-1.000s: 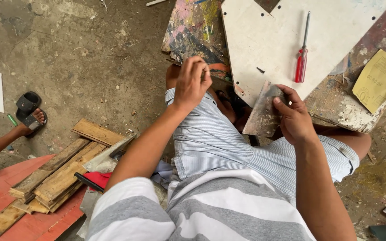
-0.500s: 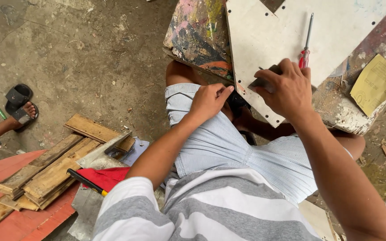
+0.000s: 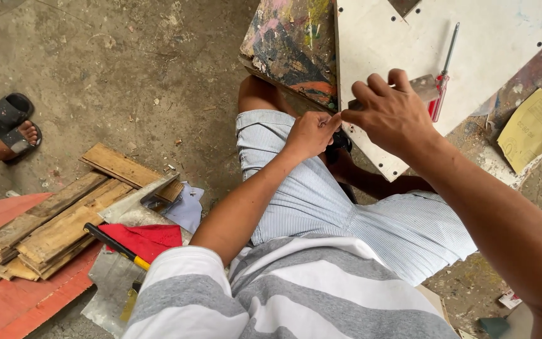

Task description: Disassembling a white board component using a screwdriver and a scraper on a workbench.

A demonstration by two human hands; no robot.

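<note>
I sit on the ground and look down at my lap. My right hand (image 3: pixel 389 113) grips a small grey flat piece (image 3: pixel 423 86) and holds it against a white board (image 3: pixel 396 44). My left hand (image 3: pixel 312 133) is curled at the board's near edge, fingers pinched together just below the right hand; what it holds is hidden. A red-handled screwdriver (image 3: pixel 439 81) lies on the board just right of my right hand. A paint-smeared panel (image 3: pixel 290 44) lies under the board's left side.
A stack of wooden slats (image 3: pixel 64 216) rests on an orange sheet (image 3: pixel 14 295) at the left. Beside it are a red cloth (image 3: pixel 142 238) and a black-and-yellow handled tool (image 3: pixel 115 246). Another person's sandalled foot (image 3: pixel 14 129) is far left. Yellow sandpaper (image 3: pixel 531 129) lies right.
My right hand rose from my lap with the grey piece up onto the white board. My left hand dropped from the panel's edge to the board's near edge.
</note>
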